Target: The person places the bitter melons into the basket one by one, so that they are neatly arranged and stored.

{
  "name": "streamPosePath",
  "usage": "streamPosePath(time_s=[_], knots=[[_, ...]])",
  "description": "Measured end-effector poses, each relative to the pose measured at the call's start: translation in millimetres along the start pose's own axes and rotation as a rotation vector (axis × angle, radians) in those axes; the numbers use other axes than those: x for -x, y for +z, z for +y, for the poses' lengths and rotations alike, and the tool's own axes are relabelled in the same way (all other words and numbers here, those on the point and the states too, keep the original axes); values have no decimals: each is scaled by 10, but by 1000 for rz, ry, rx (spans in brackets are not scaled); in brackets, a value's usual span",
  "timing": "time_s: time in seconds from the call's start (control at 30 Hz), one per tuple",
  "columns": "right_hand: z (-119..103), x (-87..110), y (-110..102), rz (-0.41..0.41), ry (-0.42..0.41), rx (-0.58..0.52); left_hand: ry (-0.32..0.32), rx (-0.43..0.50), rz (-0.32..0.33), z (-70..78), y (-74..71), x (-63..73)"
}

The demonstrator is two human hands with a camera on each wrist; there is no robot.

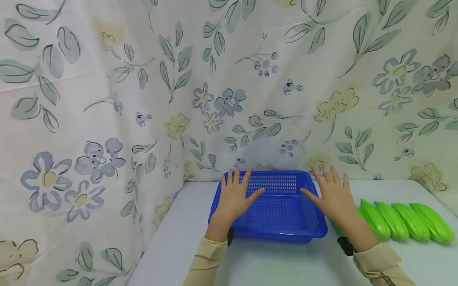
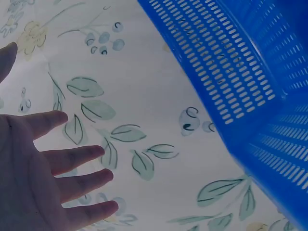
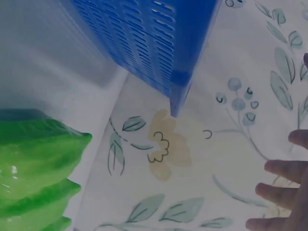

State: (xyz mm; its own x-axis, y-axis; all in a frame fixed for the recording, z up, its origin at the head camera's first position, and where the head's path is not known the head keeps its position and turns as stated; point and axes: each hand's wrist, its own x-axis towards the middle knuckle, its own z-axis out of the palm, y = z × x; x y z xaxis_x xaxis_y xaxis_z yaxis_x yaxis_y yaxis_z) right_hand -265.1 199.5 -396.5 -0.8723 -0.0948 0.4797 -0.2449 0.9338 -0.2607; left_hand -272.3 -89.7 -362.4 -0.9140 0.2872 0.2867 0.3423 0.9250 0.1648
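A blue perforated plastic basket (image 1: 266, 232) stands on the white table, with nothing inside it. My left hand (image 1: 232, 198) is held over the basket's left side, fingers spread and straight. Over its right side is my right hand (image 1: 334, 198), fingers likewise spread, holding nothing. Several bright green, ridged, elongated pieces (image 1: 404, 220) lie side by side to the right of the basket; my right forearm partly hides the leftmost. In the left wrist view, the left hand (image 2: 38, 178) shows an empty palm beside the basket. Fingers of the right hand (image 3: 284, 192) edge into the right wrist view.
A white cloth (image 1: 264, 99) printed with leaves and flowers hangs behind and along the left of the table (image 1: 171, 238). Dark bands (image 1: 345, 245) sit at both wrists, by the beige sleeves (image 1: 379, 258).
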Motion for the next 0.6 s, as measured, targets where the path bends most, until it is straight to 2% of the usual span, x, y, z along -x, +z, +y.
streamPosePath(time_s=[0.27, 0.47, 0.6], knots=[[81, 109, 66, 12, 26, -94, -5, 148, 21, -203, 19, 101], [129, 187, 80, 29, 91, -241, -16, 297, 29, -357, 36, 155], [139, 182, 99, -34, 168, -346, -53, 387, 47, -496, 48, 186]])
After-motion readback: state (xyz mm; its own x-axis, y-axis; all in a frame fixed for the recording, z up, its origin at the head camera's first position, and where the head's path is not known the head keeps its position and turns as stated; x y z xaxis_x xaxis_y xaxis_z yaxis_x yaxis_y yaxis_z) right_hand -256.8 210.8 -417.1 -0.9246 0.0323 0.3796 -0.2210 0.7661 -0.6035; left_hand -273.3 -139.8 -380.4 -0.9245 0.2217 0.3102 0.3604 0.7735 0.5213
